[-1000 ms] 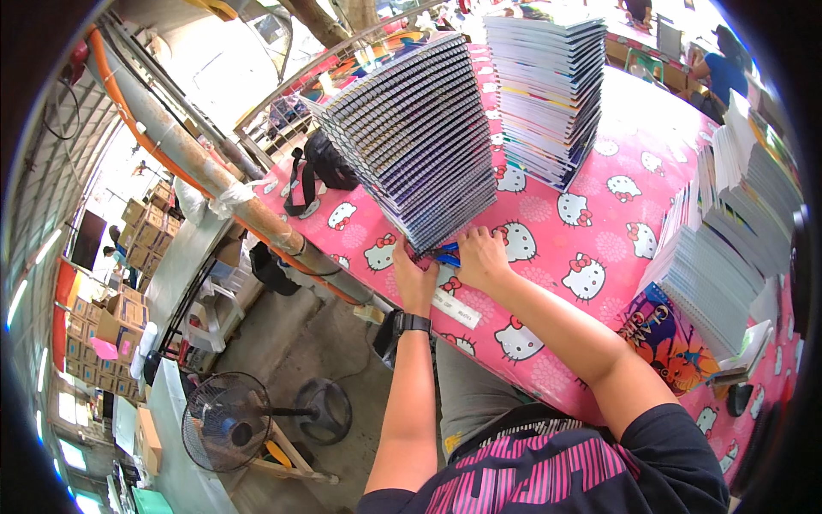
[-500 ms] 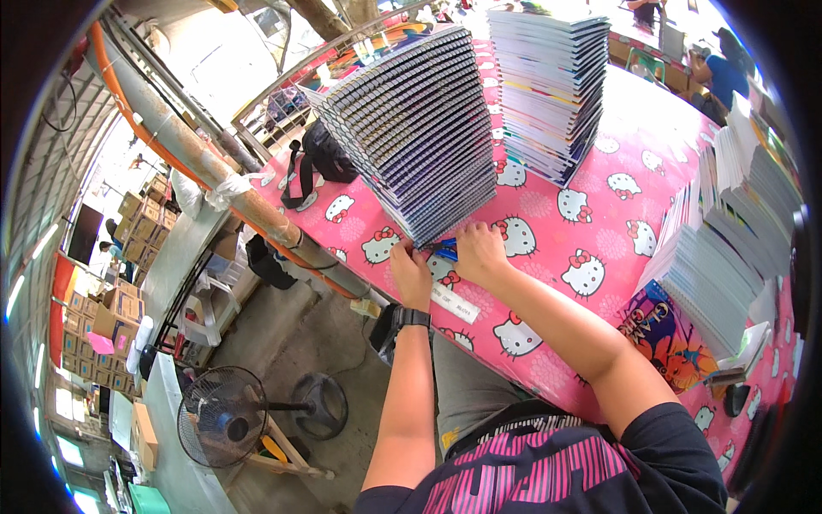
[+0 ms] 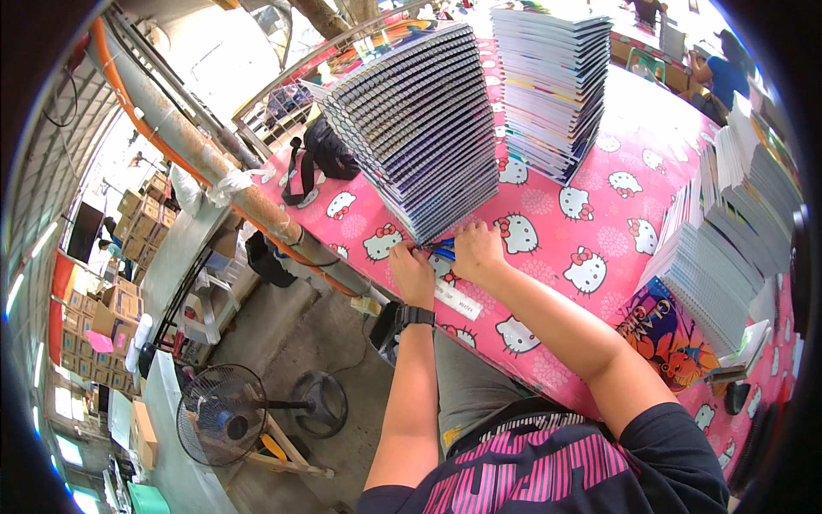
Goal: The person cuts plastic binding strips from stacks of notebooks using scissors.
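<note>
A tall stack of spiral-bound notebooks (image 3: 419,128) stands on the table, its coil edges facing me. At its bottom near corner are both hands. My right hand (image 3: 478,250) is closed around the blue handles of a pair of pliers (image 3: 443,250), whose tip meets the corner of the lowest coils. Beside that tip, my left hand (image 3: 413,272) has its fingers pinched at the stack's corner; what lies between them is hidden. A second stack of notebooks (image 3: 552,94) stands just behind to the right.
A pink cat-print cloth covers the table (image 3: 548,291). More notebooks (image 3: 711,274) lean at the right, near a colourful cover (image 3: 664,338). A black bag (image 3: 330,152) lies at the far left edge, by a rusty pipe (image 3: 265,218). On the left floor stands a fan (image 3: 224,415). Another person (image 3: 726,68) sits far right.
Almost nothing differs. The whole view has shifted very slightly, and both hands stay at the same corner of the stack with the pliers.
</note>
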`<move>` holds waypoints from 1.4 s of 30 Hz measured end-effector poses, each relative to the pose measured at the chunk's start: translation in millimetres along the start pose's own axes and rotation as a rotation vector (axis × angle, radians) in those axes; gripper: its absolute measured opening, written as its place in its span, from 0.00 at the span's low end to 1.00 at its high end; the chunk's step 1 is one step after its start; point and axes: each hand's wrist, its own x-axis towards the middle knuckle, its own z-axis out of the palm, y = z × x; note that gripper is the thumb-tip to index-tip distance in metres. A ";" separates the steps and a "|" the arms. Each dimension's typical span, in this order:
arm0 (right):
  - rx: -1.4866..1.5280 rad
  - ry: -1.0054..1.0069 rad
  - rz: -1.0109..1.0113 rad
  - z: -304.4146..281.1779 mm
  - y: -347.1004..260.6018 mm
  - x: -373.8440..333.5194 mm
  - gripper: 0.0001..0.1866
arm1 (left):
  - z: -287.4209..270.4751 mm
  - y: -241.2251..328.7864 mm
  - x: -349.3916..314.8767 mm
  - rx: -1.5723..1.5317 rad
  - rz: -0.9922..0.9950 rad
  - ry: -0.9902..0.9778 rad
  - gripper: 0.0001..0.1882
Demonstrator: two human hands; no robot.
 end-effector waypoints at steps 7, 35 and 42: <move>0.021 0.039 -0.004 2.8 -7.6 3.2 0.16 | 0.8 -1.0 0.1 0.034 0.022 0.000 0.07; 0.063 -0.123 -0.073 -14.2 -2.5 5.0 0.13 | -1.1 -1.2 -4.1 0.090 0.026 -0.024 0.07; 0.291 0.226 -0.008 5.5 48.9 -21.6 0.15 | -28.1 25.7 -30.9 0.186 0.183 -0.116 0.14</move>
